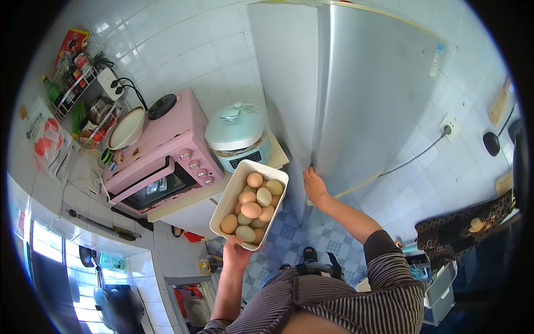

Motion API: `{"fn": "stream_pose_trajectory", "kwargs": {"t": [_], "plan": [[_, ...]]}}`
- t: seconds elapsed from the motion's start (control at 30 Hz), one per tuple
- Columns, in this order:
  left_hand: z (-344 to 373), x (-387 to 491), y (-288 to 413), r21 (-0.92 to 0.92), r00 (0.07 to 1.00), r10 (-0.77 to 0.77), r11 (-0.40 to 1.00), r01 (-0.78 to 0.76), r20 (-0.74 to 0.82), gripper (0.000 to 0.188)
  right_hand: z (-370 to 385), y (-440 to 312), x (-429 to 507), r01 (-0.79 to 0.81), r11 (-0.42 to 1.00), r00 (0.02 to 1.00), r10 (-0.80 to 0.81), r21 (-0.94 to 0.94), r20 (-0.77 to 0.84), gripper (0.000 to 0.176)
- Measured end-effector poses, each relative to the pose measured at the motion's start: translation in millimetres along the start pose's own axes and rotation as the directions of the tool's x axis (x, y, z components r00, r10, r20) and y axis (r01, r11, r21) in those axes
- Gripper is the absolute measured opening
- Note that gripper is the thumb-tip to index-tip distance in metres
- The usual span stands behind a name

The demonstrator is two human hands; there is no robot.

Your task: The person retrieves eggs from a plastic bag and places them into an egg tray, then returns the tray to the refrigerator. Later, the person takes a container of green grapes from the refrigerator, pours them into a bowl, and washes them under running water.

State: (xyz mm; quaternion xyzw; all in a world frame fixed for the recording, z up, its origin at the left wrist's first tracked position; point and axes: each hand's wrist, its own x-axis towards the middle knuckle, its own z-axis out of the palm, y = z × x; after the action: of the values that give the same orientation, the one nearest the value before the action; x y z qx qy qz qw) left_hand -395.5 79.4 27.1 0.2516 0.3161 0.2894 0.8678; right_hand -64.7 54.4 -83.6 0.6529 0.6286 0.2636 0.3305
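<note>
My left hand (238,252) grips the near end of a white plastic basket (225,196), thumb over its rim. Several brown and pale greenish eggs (251,210) are piled inside. With its fingers curled at the lower side edge of a silver refrigerator door (367,96), my right hand (316,186) holds on there. The door looks closed against the refrigerator body (288,83), though its inner edge is hard to see. Part of the right fingertips is hidden at the seam.
Left of the basket, a counter bears a pink toaster oven (154,137) and a light-blue electric cooker (235,129). A bowl (127,127) and black lid (162,106) rest on the oven. A power cord (417,156) runs to a wall socket; a grey bin (440,292) stands at right.
</note>
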Motion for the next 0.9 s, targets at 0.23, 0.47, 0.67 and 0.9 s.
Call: {"fn": "stream_pose_trajectory", "kwargs": {"t": [0.23, 0.47, 0.67, 0.9], "plan": [[20, 15, 25, 0.076, 0.961, -0.181, 0.983, 0.169, 0.207, 0.075, 10, -25, -43, -0.152, 0.967, 0.983, 0.169, 0.205, -0.068, 0.032], [41, 58, 18, 0.19, 0.774, -0.489, 0.872, 0.452, 0.403, 0.077, -52, -40, -183, -0.423, 0.435, 0.761, 0.647, 0.795, 0.05, 0.03], [92, 89, -7, 0.358, 0.544, -0.675, 0.732, 0.58, 0.498, 0.079, -55, -41, -251, -0.683, -0.049, -0.111, 0.993, 0.729, -0.037, 0.027], [169, 121, -49, 0.445, 0.483, -0.747, 0.662, 0.603, 0.456, 0.081, -5, 10, -333, -0.645, -0.299, -0.437, 0.899, 0.703, -0.018, 0.023]]}}
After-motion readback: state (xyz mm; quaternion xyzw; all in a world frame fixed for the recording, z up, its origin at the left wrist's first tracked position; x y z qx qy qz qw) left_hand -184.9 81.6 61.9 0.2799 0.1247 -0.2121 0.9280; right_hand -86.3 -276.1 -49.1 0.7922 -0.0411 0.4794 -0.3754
